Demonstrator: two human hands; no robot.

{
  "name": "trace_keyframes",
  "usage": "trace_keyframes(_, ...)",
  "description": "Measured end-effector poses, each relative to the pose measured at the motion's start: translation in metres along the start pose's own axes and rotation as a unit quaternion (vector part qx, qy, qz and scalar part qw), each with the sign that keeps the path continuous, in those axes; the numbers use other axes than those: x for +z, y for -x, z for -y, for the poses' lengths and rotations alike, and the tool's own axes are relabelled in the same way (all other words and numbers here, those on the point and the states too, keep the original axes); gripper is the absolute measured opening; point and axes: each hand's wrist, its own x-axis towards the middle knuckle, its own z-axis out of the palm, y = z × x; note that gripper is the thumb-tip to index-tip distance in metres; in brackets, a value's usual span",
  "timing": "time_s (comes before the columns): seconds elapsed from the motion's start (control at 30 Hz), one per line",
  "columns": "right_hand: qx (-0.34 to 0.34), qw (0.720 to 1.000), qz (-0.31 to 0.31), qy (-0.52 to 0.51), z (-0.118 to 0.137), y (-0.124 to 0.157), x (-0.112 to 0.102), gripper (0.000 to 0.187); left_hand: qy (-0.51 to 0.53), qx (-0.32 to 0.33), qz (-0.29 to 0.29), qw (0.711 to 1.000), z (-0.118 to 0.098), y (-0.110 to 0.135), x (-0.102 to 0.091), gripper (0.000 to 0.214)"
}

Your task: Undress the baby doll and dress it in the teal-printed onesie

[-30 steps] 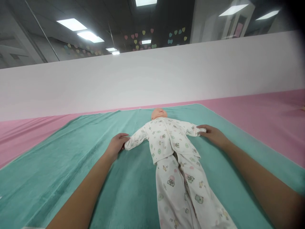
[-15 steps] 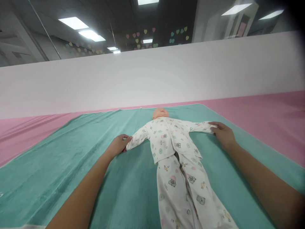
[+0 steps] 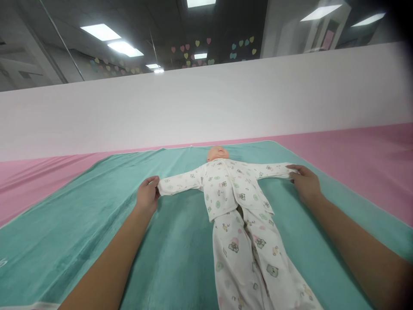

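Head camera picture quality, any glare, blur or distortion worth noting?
Head view: the white partition slants from wide-angle distortion; the rectangular ceiling lights glare; the top right corner darkens to black; the white printed doll suit stays sharp.

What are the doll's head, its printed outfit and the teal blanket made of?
The bald peach doll head looks like moulded vinyl, smooth and faintly shiny. The white printed two-piece outfit seems matte cotton, softly creased. The teal blanket looks like plush fleece, with velvety nap.
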Motion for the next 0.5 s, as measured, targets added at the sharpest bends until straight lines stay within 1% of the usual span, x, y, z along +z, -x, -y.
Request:
trace_keyframes(0.1,0.003,1.000,-0.015,0.005,0.0024,0.0008,0.0004,0.042,0.012,0.012,-0.017,1.000,0.0010,-0.0031,0.0003,0.024)
trace_keyframes(0.23,0.001,0.999,-0.035,0.011,0.0023,0.0000,-0.0003,0.043,0.029,0.036,-0.055,0.997,-0.0003,-0.0032,0.0011,0.022)
trace_keyframes(0.5,0.003,0.999,-0.050,0.012,-0.0044,-0.0035,-0.0024,0.051,0.026,0.018,-0.075,0.997,-0.0023,-0.0060,-0.0030,0.016)
